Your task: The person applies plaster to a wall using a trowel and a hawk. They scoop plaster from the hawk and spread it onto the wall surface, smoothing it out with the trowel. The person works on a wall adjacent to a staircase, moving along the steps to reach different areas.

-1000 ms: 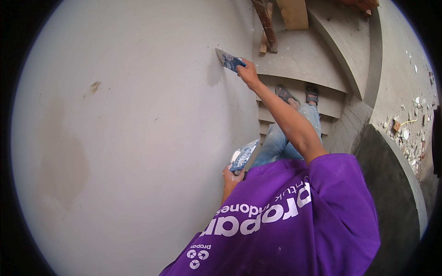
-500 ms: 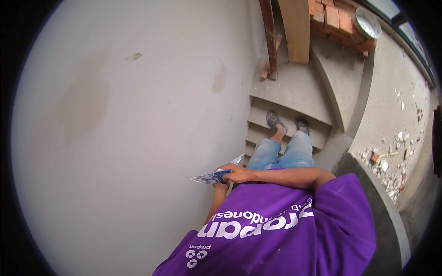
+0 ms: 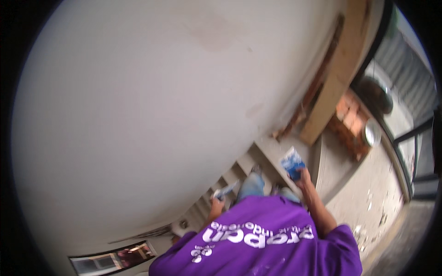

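My right hand [image 3: 303, 176] grips a blue-handled putty knife [image 3: 292, 163], its wide blade smeared with white filler and held up over the steps. A second filler-smeared scraper [image 3: 225, 191] is in my left hand [image 3: 215, 200], low beside my knee and close to the grey plastered wall [image 3: 152, 110]. Both tools are off the wall. My purple shirt [image 3: 262, 246] fills the lower middle, with my jeans and shoes [image 3: 256, 169] on a concrete step below.
Concrete steps [image 3: 239, 165] run down along the wall. A wooden plank [image 3: 336, 78] leans at the upper right beside stacked red bricks [image 3: 352, 126] and a round metal bowl [image 3: 371, 132]. Rubble litters the ground [image 3: 368, 207] at the right. A dark opening [image 3: 113, 258] shows at lower left.
My right hand left the wall, came down to meet the left, then moved apart to the right with its knife. The view has swung upward and tilted.
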Available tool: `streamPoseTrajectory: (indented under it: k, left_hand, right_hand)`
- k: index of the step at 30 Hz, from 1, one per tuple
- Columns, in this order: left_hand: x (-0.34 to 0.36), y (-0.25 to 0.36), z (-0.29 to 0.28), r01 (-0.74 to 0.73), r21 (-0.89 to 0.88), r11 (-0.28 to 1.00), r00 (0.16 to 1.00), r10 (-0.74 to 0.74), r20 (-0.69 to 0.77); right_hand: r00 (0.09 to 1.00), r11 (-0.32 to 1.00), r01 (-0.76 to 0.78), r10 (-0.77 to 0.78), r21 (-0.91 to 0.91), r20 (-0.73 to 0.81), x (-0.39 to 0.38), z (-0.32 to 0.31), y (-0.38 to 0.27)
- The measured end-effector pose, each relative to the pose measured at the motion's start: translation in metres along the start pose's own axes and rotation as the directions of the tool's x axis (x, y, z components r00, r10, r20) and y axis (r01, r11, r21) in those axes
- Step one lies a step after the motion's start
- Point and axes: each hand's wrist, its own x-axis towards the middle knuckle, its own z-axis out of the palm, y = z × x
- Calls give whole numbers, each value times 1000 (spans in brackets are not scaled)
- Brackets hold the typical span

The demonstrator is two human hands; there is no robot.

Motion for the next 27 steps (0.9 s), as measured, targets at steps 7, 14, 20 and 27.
streamPoseTrajectory:
  k: [7,14,20,27]
  left_hand:
    - [-69,-84,43,230,-182,956,963,-250,-97]
    - [0,13,24,205,-479,854,956,-279,-90]
    - [-4,32,2,192,-644,740,946,-315,-81]
    - [-10,35,-12,197,-774,601,928,-370,-51]
  right_hand:
    - [994,961,-108,106,-254,-22,51,-20,-5]
    - [973,890,-174,220,-421,63,85,25,50]
    - [825,800,-292,488,-524,285,92,61,133]
    - [345,838,-293,542,-461,766,18,73,154]
